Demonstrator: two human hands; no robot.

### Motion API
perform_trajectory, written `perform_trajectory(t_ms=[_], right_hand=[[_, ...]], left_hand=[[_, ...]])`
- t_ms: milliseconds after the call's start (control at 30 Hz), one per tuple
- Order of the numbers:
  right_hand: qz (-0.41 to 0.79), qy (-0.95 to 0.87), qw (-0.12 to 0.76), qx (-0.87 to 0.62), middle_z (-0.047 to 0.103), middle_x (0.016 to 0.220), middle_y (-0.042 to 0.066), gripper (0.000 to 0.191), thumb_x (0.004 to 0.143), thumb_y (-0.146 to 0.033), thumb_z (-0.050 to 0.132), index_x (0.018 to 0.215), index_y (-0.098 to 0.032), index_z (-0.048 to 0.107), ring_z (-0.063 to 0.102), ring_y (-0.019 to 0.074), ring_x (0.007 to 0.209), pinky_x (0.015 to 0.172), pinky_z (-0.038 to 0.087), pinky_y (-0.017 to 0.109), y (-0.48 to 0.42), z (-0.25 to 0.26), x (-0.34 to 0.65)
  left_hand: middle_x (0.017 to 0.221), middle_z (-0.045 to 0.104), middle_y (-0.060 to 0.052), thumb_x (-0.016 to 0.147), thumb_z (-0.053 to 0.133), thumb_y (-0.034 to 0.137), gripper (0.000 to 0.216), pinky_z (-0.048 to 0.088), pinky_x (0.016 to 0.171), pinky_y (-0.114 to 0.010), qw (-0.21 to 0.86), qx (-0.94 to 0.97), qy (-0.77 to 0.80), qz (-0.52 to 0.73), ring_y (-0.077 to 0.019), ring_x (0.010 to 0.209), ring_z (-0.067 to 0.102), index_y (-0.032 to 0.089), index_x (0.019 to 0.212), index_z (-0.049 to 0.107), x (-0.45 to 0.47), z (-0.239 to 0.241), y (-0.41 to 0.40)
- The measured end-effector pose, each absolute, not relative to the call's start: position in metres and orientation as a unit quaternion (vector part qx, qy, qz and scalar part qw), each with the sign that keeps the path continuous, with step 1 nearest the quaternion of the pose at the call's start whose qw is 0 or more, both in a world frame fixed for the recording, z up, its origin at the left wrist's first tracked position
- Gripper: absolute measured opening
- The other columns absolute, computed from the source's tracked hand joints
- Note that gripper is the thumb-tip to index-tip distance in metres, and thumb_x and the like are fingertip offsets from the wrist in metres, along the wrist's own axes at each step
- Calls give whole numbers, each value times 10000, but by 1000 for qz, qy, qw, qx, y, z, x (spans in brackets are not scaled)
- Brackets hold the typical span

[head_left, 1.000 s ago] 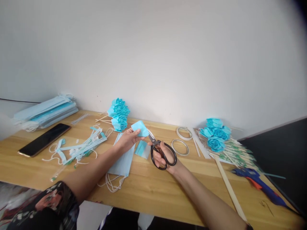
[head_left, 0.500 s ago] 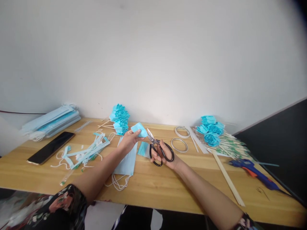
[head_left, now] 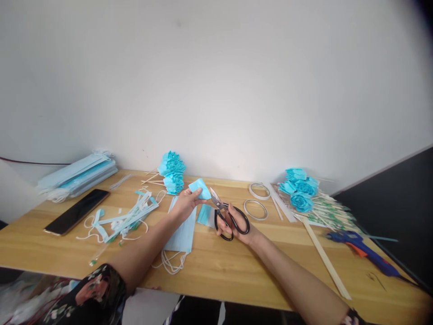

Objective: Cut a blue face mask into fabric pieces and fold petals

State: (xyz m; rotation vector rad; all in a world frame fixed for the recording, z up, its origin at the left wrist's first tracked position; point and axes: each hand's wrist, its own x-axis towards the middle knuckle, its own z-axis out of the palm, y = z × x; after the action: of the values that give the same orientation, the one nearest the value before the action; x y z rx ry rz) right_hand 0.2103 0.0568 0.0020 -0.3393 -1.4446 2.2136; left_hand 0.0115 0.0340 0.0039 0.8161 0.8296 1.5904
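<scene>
Pinched between the thumb and fingers of my left hand (head_left: pixel 186 203) is a small blue piece of mask fabric (head_left: pixel 202 188). My right hand (head_left: pixel 241 225) grips black-handled scissors (head_left: pixel 220 208), their blades slightly parted and pointing up and left beside the fabric's right edge. Under my left hand a blue face mask (head_left: pixel 181 232) lies flat, its white ear loops toward the table's front edge. Another blue piece of fabric (head_left: pixel 204 214) rests on the table just left of the scissor handles, partly covered by my right hand.
Cut strips and ear loops (head_left: pixel 126 216), a phone (head_left: pixel 77 211) and a mask stack (head_left: pixel 77 174) lie left. Blue fabric flowers (head_left: pixel 173 169) stand behind. To the right are tape rolls (head_left: pixel 256 210), more flowers (head_left: pixel 301 192), a wooden strip (head_left: pixel 326 257) and a blue glue gun (head_left: pixel 367 255).
The whole view has shifted slightly, so everything sits a little lower and to the right. Both hands keep their hold, and the scissors stay beside the fabric piece.
</scene>
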Motion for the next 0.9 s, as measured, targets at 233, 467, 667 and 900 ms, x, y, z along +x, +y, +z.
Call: perform_trajectory(t_ms=[233,467,667,900], right_hand=[[803,-531,239,-124,509,562,-56,651,834,-693,469,1205,-168,567,343,72,383,616,546,326,55,0,210],[793,-537,260,-125,526,585,-53,638,852,-674,460,1277,-202,519,358,72,394,627,544,323,55,-4,209],[779,-541,289,-133,499,557,-59,643,857,-655,471,1300,-192,521,341,71,375,588,539,312,53,0,210],[775,-536,308,-131,494,572,-49,669,850,-646,492,1342,-193,491,324,70,377,560,536,317,52,-3,210]], left_hand=[[876,726,-105,716,766,375,310,551,682,-280,543,385,357,656,-187,758,679,100,842,700,14,6,31],[920,726,-119,749,736,390,347,547,697,-276,556,407,357,631,-202,818,683,103,941,710,19,7,28],[918,729,-103,712,777,354,362,554,679,-258,572,363,351,646,-173,777,679,106,968,712,20,7,30],[878,723,-74,727,769,339,307,558,668,-239,585,353,340,645,-149,749,671,119,930,701,23,5,29]])
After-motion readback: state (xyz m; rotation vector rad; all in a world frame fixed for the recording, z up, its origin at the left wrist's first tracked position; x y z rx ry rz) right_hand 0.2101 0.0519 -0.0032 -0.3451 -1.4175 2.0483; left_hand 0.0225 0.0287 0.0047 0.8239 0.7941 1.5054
